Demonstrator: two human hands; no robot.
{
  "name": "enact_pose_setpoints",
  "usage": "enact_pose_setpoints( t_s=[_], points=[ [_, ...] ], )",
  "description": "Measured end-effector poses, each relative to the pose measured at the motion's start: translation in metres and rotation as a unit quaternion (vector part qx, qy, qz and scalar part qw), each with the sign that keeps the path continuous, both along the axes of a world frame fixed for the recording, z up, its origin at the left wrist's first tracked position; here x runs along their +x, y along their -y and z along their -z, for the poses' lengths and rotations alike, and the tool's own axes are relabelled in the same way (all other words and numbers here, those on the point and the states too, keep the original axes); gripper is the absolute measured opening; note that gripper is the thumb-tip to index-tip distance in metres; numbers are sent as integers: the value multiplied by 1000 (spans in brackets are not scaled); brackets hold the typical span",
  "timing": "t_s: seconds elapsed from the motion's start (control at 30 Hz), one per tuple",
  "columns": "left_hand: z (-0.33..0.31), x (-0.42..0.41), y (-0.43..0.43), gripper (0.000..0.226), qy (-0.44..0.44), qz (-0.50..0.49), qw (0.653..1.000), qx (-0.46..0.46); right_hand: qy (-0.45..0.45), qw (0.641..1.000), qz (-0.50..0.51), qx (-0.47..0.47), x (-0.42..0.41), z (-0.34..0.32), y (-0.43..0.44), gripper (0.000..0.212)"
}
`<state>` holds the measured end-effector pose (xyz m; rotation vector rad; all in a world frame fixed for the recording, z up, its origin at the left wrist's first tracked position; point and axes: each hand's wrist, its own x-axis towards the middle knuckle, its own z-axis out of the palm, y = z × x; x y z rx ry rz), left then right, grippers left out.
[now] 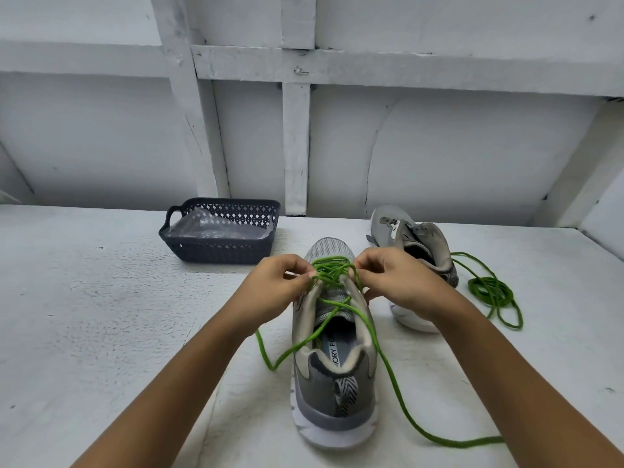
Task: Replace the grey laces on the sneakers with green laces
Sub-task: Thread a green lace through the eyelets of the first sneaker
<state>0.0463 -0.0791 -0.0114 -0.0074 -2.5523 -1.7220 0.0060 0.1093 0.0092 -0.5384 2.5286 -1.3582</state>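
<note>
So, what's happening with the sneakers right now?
A person is lacing the near sneaker: the left hand and right hand each pinch the green lace at its upper eyelets, loose ends trailing on the table. The far sneaker lies on its side, showing no lace, with a second green lace coiled beside it.

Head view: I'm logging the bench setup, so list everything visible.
Near sneaker: 1, grey with white sole, table centre, heel towards camera.
Far sneaker: 1, grey, behind the right hand.
Threaded lace: 1, green, on the near sneaker, ends trailing on the table.
Coiled lace: 1, green, right of the far sneaker.
Basket: 1, dark grey, back left of the sneakers.
Plastic sheet: 1, clear, inside the basket.
Table: 1, white.
Left hand: 1, pinching the threaded lace.
Right hand: 1, pinching the threaded lace.
</note>
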Motion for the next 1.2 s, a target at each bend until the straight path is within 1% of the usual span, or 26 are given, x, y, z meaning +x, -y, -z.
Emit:
enact_pose_setpoints(
  t_s=[0.1,0.2,0.23,0.33,0.37,0.47,0.57,0.67,0.8,0.9,0.97,1.07,1.1,1.2],
  points=[
    [3,-2,-6,15,-15,-22,999,-28,-37,999,31,26,-3,6,3,19],
    [3,-3,-9,18,-17,-44,999,-22,-52,997,43,32,-5,7,5,19],
    [4,-4,-10,19,-14,-48,999,-12,-39,998,47,17,-6,6,6,18],
    [4,-3,-8,23,9,-50,998,44,54,993,62,-81,-7,4,6,24],
    [5,-3,-7,22,16,-45,998,45,72,992,58,-90,-7,4,5,24],
    [5,-5,-4,13,21,-25,999,1,68,996,26,-56,-7,5,2,19],
    [3,-8,-3,9,24,-27,999,10,47,998,15,-41,-9,2,3,17],
    [3,-11,-4,10,25,-26,999,-9,34,999,6,9,-13,2,7,19],
    [6,-12,-8,16,-2,-47,997,-64,-43,994,29,101,-14,7,17,25],
    [5,-14,-10,16,-26,-62,992,-104,-74,990,54,109,-14,9,19,19],
    [4,-15,-11,15,-31,-62,991,-115,-53,993,57,86,-14,9,19,16],
    [6,-15,-9,19,-14,-64,995,-75,45,995,78,-29,-17,9,14,25],
    [6,-14,-7,19,-7,-62,996,-69,70,994,74,-46,-18,8,12,27],
    [8,-14,-4,13,5,-49,996,-78,80,996,37,2,-20,9,10,25]
  ],
)
